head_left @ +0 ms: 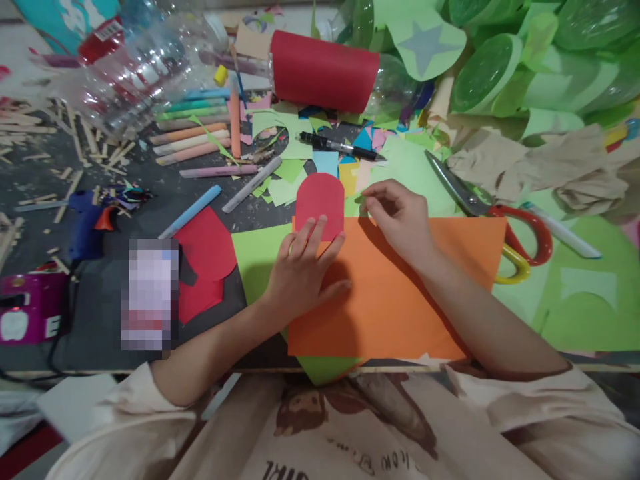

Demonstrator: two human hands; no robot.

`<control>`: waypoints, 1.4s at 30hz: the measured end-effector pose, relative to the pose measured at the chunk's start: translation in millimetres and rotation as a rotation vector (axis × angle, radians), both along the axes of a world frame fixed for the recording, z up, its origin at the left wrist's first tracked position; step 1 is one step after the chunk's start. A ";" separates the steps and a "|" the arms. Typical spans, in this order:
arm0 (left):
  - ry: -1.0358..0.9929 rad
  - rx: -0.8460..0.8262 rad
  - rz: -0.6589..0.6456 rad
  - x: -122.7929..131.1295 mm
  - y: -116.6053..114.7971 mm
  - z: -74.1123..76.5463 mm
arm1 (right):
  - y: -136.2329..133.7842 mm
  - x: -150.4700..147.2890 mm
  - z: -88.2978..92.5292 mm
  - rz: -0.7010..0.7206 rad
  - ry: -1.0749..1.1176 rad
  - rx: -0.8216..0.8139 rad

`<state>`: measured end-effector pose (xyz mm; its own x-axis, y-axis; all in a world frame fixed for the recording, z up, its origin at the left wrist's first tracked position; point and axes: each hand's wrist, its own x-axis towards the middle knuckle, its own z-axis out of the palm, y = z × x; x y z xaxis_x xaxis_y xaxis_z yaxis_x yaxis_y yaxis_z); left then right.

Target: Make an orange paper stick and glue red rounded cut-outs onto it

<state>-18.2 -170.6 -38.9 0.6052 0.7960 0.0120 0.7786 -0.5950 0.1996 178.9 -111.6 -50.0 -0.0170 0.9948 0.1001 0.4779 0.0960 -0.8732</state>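
A large orange paper sheet lies in front of me over a light green sheet. A red arch-shaped paper cutout rests at the orange sheet's far edge. My left hand lies flat with fingers spread, fingertips pressing the cutout's lower edge onto the orange sheet. My right hand is just right of the cutout, with thumb and forefinger pinched together near its right edge; what they pinch is too small to make out.
Scissors with red and yellow handles lie right of my right hand. A black marker, several pastel pens, a red-wrapped bottle, a blue glue gun, red paper pieces and scraps surround the sheets.
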 end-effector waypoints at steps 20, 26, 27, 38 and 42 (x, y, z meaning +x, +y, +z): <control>-0.160 0.083 0.079 -19.1 23.5 6.2 | -6.2 -0.2 13.5 0.127 -0.602 0.048; -0.248 -0.013 0.204 -18.3 22.9 10.7 | -5.2 6.5 32.9 0.235 -0.678 0.025; -0.268 -0.003 0.236 -18.3 22.2 12.2 | -4.8 6.9 38.2 0.272 -0.701 0.043; -0.596 -0.342 0.177 -19.3 24.4 20.4 | 6.4 -11.3 89.3 0.688 -0.918 0.221; -0.859 -0.614 0.241 -14.1 20.3 25.9 | 4.8 -21.7 90.7 0.530 -0.854 0.280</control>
